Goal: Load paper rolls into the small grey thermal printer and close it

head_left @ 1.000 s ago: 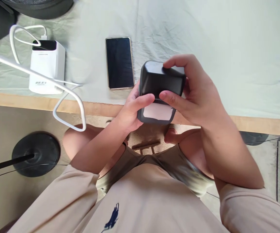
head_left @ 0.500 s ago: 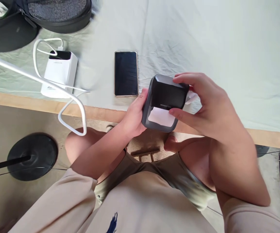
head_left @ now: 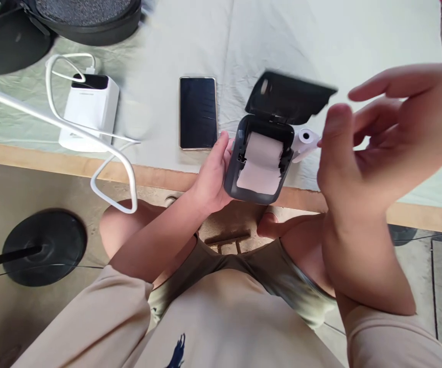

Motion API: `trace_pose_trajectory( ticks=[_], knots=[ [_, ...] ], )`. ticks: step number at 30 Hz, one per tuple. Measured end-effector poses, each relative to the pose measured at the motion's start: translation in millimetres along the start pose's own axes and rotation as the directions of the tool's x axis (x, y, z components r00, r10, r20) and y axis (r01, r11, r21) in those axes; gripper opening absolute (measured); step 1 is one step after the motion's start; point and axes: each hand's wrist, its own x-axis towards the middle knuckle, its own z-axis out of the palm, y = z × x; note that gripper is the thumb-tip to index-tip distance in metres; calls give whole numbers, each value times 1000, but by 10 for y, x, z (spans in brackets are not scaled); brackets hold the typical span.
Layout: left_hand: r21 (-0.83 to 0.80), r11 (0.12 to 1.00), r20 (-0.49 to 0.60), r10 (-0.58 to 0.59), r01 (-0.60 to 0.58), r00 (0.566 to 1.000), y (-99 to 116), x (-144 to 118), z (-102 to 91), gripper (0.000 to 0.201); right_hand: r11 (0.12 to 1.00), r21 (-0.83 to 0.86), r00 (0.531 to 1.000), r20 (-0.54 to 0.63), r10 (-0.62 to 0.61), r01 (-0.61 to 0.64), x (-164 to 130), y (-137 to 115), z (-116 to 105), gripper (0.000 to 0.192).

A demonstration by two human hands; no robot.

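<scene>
At frame centre the left hand (head_left: 213,174) grips a small printer (head_left: 259,163), lid (head_left: 287,97) flipped up, 1 paper roll (head_left: 261,163) inside. The right hand (head_left: 374,148) hovers spread and blurred beside it, partly hiding a spare roll (head_left: 305,140) on the bench (head_left: 358,41).

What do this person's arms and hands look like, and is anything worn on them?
Both hands are bare: the left hand and the right hand carry no gloves, and no rings, watch or wristband show. The forearms are uncovered too. Short beige sleeves end near the elbows, part of a beige shirt with a small dark blue emblem on the chest. The right hand looks blurred.
</scene>
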Motion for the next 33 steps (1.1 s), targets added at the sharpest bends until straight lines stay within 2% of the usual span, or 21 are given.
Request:
trace_pose_trajectory(
  ticks=[1, 2, 4, 6, 8, 10, 13, 15, 16, 18, 19, 20, 21, 22, 23, 24, 25, 29, 31, 33],
  knots=[
    [-1, 1000, 27, 17, -17, 999, -2, -7, 1, 48, 1000, 24, 999, -37, 14, -13, 2, -21, 12, 9],
    [2, 1000, 60, 21, -22, 998, -4, -12, 0, 45, 999, 43, 1000, -24, 13, -12, 8, -30, 13, 11],
    [20, 999, 127, 30, -33, 991, -8, -14, -11, 40, 1000, 21, 989, 145, -17, 14, 33, -10, -11, 9],
    [41, 997, 180, 62, -70, 982, -17, -11, -33, 34, 994, -102, 919, 394, -3, 47, 68, 55, -49, 4],
    [55, 993, 221, 93, -107, 971, -29, -14, -54, 35, 960, -261, 816, 574, 73, 97, 98, 134, -73, 17],
    [65, 990, 243, 108, -127, 964, -39, -26, -62, 39, 914, -374, 743, 654, 143, 154, 111, 185, -80, 33],
    [84, 987, 232, 113, -136, 966, -41, -50, -39, 31, 901, -416, 698, 681, 220, 122, 135, 144, -128, 40],
    [78, 989, 198, 111, -129, 974, -27, -56, -10, 20, 936, -353, 706, 666, 243, 11, 185, 71, -224, 39],
    [69, 991, 169, 105, -118, 980, -16, -54, 5, 16, 951, -302, 737, 630, 246, -60, 218, 47, -290, 39],
    [47, 995, 99, 88, -93, 991, 10, -45, 27, 18, 975, -128, 858, 464, 223, -184, 285, 83, -434, 35],
    [41, 996, 57, 79, -82, 995, 23, -39, 34, 22, 971, -24, 914, 335, 230, -236, 310, 159, -502, 32],
    [37, 996, 14, 75, -75, 997, 34, -33, 39, 26, 962, 124, 955, 208, 213, -242, 325, 277, -561, 29],
    [40, 997, -24, 69, -68, 997, 44, -29, 43, 29, 939, 239, 964, 152, 216, -248, 326, 432, -608, 25],
    [49, 997, -56, 66, -63, 996, 52, -27, 48, 31, 901, 259, 934, 183, 307, -347, 313, 616, -640, 18],
    [62, 996, -79, 65, -61, 995, 59, -26, 56, 32, 876, 294, 924, 93, 372, -383, 284, 818, -656, 20],
    [76, 995, -93, 65, -58, 993, 65, -28, 66, 33, 847, 293, 896, 117, 428, -443, 240, 1027, -655, 30],
    [91, 995, -103, 61, -52, 993, 71, -30, 80, 33, 835, 265, 876, 142, 461, -483, 185, 1232, -640, 31],
    [136, 990, -130, 47, -29, 990, 86, -33, 158, 36, 916, 79, 901, 234, 366, -392, -63, 1892, -535, 36],
    [148, 989, -138, 40, -20, 990, 89, -30, 188, 39, 917, -81, 879, 265, 397, -390, -144, 2066, -524, 39],
    [147, 989, -147, 51, -29, 988, 86, -26, 198, 39, 894, -195, 857, 261, 444, -404, -180, 2092, -567, 47]
  ],
)
